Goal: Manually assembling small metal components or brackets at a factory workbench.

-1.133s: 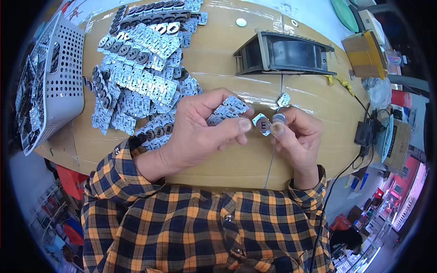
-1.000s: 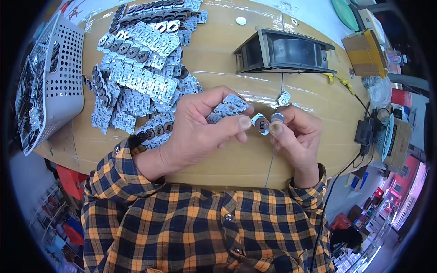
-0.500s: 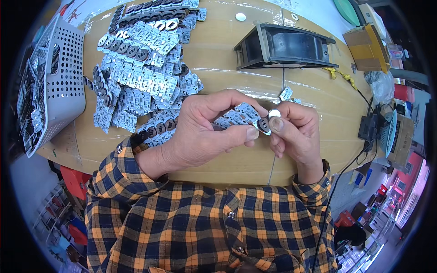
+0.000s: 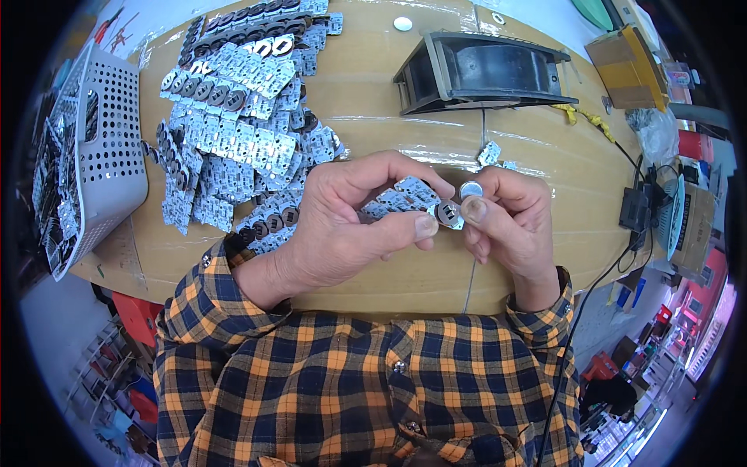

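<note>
Tabletop (image 4: pixel 373 286), printed carton (image 4: pixel 700 233), left fingers (image 4: pixel 420 171) gripping circuit boards (image 4: pixel 411 194), right fingers (image 4: pixel 507 187) gripping silver disc (image 4: pixel 471 189)

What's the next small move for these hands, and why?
Probably ease the silver disc toward the dark round holder: the right hand pinches the disc close by, while the left hand grips the board strip.

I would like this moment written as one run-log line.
left hand: holds circuit boards | right hand: pinches silver disc | dark round holder: between hands | board pile: on table at left
</note>
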A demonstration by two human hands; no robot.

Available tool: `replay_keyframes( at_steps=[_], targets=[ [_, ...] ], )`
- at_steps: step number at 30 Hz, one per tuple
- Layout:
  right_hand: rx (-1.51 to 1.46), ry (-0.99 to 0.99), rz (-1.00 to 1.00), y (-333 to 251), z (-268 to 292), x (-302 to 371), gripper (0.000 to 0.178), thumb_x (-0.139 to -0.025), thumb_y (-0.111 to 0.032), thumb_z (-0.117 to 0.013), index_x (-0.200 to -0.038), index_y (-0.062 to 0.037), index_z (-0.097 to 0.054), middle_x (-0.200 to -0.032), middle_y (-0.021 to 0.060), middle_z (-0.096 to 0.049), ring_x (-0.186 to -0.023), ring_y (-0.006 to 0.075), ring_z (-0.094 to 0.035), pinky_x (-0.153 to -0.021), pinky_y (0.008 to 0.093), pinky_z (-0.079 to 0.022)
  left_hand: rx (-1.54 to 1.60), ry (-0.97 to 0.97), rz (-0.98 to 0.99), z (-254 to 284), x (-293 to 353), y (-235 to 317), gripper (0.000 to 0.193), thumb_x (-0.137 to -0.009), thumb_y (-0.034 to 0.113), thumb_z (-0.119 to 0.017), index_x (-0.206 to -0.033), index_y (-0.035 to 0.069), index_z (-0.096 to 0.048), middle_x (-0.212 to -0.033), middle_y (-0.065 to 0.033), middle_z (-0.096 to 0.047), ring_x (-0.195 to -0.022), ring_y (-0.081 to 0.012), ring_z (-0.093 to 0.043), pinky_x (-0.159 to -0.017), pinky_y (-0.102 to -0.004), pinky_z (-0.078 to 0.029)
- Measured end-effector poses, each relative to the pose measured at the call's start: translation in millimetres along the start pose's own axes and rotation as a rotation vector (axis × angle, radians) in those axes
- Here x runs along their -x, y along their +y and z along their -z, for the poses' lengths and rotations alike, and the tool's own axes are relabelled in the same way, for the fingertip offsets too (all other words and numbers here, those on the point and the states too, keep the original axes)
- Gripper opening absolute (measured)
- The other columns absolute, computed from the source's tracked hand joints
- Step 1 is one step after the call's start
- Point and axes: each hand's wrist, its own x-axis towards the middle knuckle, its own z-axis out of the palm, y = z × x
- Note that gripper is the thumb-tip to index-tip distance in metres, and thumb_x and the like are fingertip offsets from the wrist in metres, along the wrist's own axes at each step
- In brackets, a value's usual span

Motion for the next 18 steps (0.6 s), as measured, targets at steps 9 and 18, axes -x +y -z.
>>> replay_keyframes(
  at_steps=[9, 18],
  targets=[
    [0.1, -0.027, -0.007, -2.9, 2.9, 2.7, 0.012, -0.091, -0.009, -0.06, -0.083, 0.0006, -0.061, -0.062, 0.0025, -0.059, -0.047, 0.0029, -0.049, -0.042, 0.018, -0.036, -0.03, 0.027, 0.04, -1.5, 4.4, -0.3, 0.028, -0.088, 0.008, -0.063, -0.113, -0.006, -0.06, -0.088, -0.0113, -0.067, -0.062, -0.0069, -0.059, -0.053, -0.017, -0.042],
    [0.139, 0.69, 0.402, -38.5, 44.8, 2.9, 0.013, -0.089, -0.006, -0.058, -0.077, -0.0022, -0.057, -0.057, 0.0006, -0.054, -0.042, 0.0056, -0.047, -0.038, 0.0189, -0.033, 0.124, 0.13, 0.099, 1.7, 6.4, -4.4, 0.027, -0.09, 0.011, -0.056, -0.11, -0.007, -0.061, -0.086, -0.0132, -0.067, -0.068, -0.0125, -0.064, -0.051, -0.0181, -0.043]
  ],
)
